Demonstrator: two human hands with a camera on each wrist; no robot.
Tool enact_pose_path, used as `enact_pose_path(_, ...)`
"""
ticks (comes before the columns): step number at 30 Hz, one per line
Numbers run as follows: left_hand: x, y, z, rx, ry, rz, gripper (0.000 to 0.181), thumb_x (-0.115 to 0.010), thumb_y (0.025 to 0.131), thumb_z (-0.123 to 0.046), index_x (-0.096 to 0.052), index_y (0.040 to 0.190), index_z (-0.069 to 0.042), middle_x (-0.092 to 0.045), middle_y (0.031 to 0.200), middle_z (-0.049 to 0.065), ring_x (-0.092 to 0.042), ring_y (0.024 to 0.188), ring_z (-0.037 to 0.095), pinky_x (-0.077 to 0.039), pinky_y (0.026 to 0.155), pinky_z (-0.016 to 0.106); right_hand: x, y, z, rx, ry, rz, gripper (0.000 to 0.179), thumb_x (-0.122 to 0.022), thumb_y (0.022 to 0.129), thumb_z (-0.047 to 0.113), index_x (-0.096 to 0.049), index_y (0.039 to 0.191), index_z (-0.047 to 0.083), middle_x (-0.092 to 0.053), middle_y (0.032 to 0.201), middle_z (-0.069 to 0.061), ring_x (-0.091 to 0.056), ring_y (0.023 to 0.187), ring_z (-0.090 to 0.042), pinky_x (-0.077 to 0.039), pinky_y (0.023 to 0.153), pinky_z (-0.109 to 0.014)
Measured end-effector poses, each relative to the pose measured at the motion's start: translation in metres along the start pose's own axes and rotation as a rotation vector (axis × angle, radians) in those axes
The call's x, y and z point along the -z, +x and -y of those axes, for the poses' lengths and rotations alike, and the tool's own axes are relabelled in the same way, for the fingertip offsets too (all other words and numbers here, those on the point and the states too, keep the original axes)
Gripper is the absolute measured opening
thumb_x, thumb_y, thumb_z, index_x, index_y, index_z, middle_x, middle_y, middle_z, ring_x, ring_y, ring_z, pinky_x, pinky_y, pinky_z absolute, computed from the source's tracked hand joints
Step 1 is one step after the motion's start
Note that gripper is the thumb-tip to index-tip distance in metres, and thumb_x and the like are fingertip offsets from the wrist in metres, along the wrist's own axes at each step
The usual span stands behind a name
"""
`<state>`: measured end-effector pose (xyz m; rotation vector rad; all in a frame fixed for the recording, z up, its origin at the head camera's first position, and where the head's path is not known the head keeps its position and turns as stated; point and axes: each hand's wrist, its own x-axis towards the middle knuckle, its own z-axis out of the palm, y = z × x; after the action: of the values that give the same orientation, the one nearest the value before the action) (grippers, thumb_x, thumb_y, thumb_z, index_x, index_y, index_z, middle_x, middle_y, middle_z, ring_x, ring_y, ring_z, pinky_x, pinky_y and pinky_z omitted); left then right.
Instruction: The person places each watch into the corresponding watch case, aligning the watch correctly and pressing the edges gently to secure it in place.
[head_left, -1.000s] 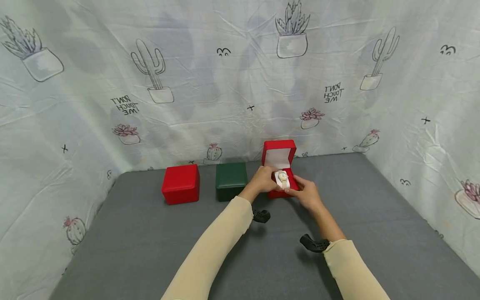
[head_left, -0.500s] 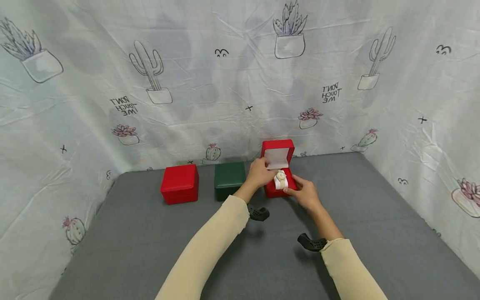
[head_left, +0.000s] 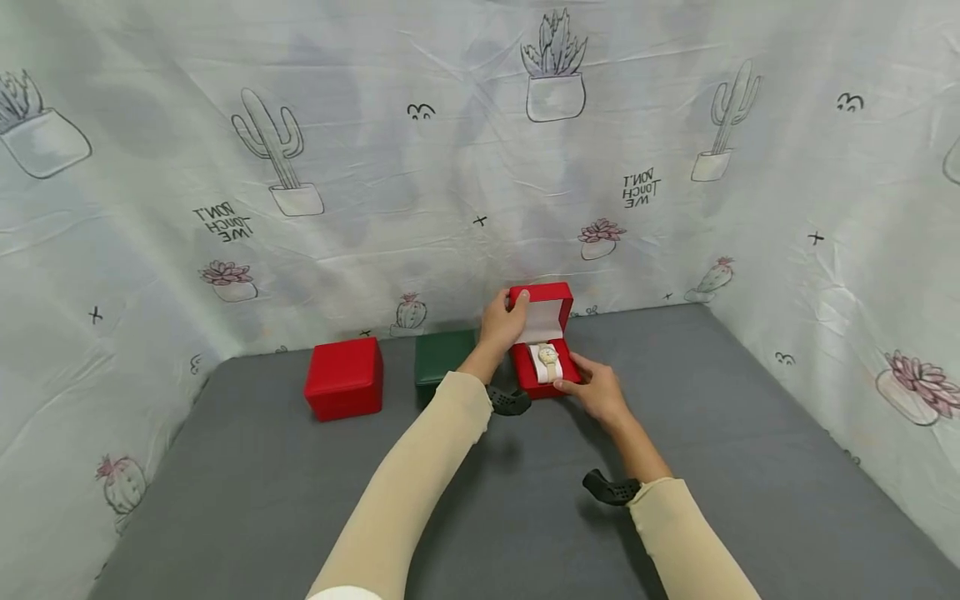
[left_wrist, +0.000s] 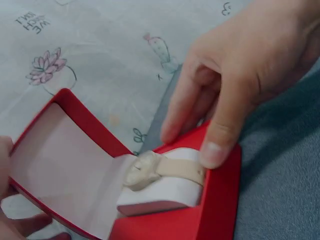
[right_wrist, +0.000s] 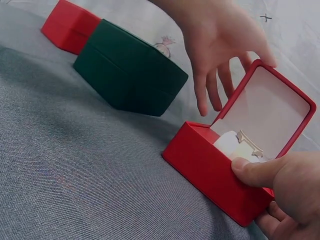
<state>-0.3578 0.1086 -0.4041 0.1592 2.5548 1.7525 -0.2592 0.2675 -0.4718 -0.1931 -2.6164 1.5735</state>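
Note:
A red watch box (head_left: 566, 367) stands with its lid up on the grey table, a watch (head_left: 548, 356) with a light strap on a white cushion (left_wrist: 160, 200) inside. My left hand (head_left: 501, 327) is at the lid's left side. In the right wrist view its thumb touches the lid's upper corner, and the straight fingers (right_wrist: 202, 95) hang beside and behind the lid. My right hand (head_left: 600, 392) grips the box's lower part at the front right. Its thumb (left_wrist: 216, 147) lies on the front rim by the strap's end, with fingers along the side.
Left of the watch box, a green box (head_left: 442, 354) sits close by, partly behind the left forearm. Farther left is a red box (head_left: 345, 379) with its lid down. A cactus-print cloth (head_left: 420, 183) rises behind the grey tabletop (head_left: 285, 500).
My left hand has moved from the watch and cushion up and back to the lid's left edge. The right hand stays on the box. The head view has shifted slightly.

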Motion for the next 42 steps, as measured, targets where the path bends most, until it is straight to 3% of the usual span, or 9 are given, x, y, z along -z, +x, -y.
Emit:
enact_pose_path(4, 0.002, -0.005, 0.007, -0.053, -0.043, -0.028, 0.049, -0.05, 0.098, -0.043, -0.047, 0.138, -0.014, -0.054, 0.134, 0.01, -0.052, 0.119, 0.025, -0.047, 0.101, 0.044, -0.005, 0.002, 0.003, 0.008, 0.021, 0.004, 0.069, -0.07, 0.088, 0.014, -0.036, 0.148, 0.003, -0.044, 0.147, -0.022, -0.051, 0.13, -0.035, -0.048, 0.101, -0.047)
enact_pose_path(7, -0.001, -0.014, 0.011, -0.073, -0.061, -0.028, 0.05, -0.051, 0.098, -0.042, -0.045, 0.141, -0.017, -0.049, 0.139, 0.01, -0.049, 0.124, 0.025, -0.045, 0.103, 0.045, -0.004, 0.005, 0.003, 0.024, 0.037, 0.015, 0.069, -0.07, 0.088, 0.013, -0.036, 0.147, 0.001, -0.044, 0.147, -0.023, -0.051, 0.13, -0.035, -0.048, 0.101, -0.046)
enact_pose_path(12, -0.014, -0.034, 0.022, -0.076, -0.084, -0.013, 0.045, -0.056, 0.096, -0.038, -0.046, 0.139, -0.028, -0.041, 0.147, 0.006, -0.045, 0.129, 0.024, -0.044, 0.105, 0.047, 0.009, 0.009, -0.001, 0.023, 0.111, 0.083, 0.077, -0.069, 0.09, 0.022, -0.027, 0.15, 0.0, -0.036, 0.152, -0.023, -0.042, 0.137, -0.035, -0.042, 0.107, -0.048)
enact_pose_path(17, -0.031, -0.056, 0.035, -0.053, -0.088, 0.047, 0.04, -0.064, 0.091, -0.031, -0.054, 0.13, -0.028, -0.037, 0.15, 0.005, -0.043, 0.131, 0.026, -0.043, 0.104, 0.05, 0.024, 0.009, -0.006, -0.032, 0.248, 0.105, 0.077, -0.054, 0.098, 0.039, -0.015, 0.155, 0.006, -0.022, 0.159, -0.019, -0.026, 0.146, -0.032, -0.03, 0.116, -0.049)
enact_pose_path(20, -0.038, -0.064, 0.041, -0.05, -0.065, 0.079, 0.042, -0.066, 0.089, -0.025, -0.055, 0.13, -0.027, -0.035, 0.152, 0.003, -0.04, 0.133, 0.027, -0.043, 0.104, 0.05, 0.027, 0.01, -0.007, -0.045, 0.254, 0.092, 0.072, -0.048, 0.099, 0.044, -0.021, 0.154, 0.006, -0.026, 0.158, -0.019, -0.032, 0.143, -0.032, -0.032, 0.115, -0.049)
enact_pose_path(25, -0.045, -0.065, 0.043, -0.082, -0.046, 0.074, 0.047, -0.066, 0.089, -0.02, -0.051, 0.133, -0.026, -0.036, 0.151, 0.003, -0.041, 0.131, 0.028, -0.046, 0.1, 0.05, 0.028, 0.011, -0.008, -0.049, 0.238, 0.054, 0.067, -0.05, 0.099, 0.042, -0.03, 0.151, 0.004, -0.035, 0.153, -0.02, -0.039, 0.137, -0.033, -0.035, 0.113, -0.049)
enact_pose_path(33, -0.053, -0.064, 0.042, -0.072, -0.039, 0.079, 0.051, -0.068, 0.088, -0.022, -0.049, 0.135, -0.028, -0.037, 0.15, 0.003, -0.041, 0.13, 0.026, -0.049, 0.097, 0.048, 0.031, 0.011, -0.01, -0.056, 0.207, 0.011, 0.063, -0.048, 0.1, 0.04, -0.032, 0.15, 0.005, -0.036, 0.153, -0.019, -0.04, 0.138, -0.033, -0.035, 0.113, -0.049)
enact_pose_path(42, -0.051, -0.06, 0.042, -0.065, -0.045, 0.078, 0.05, -0.065, 0.09, -0.023, -0.047, 0.137, -0.027, -0.049, 0.14, 0.003, -0.047, 0.124, 0.025, -0.05, 0.096, 0.047, 0.029, 0.016, -0.007, -0.009, 0.142, -0.037, 0.059, -0.048, 0.101, 0.038, -0.037, 0.148, 0.005, -0.045, 0.148, -0.019, -0.046, 0.132, -0.031, -0.04, 0.109, -0.045)
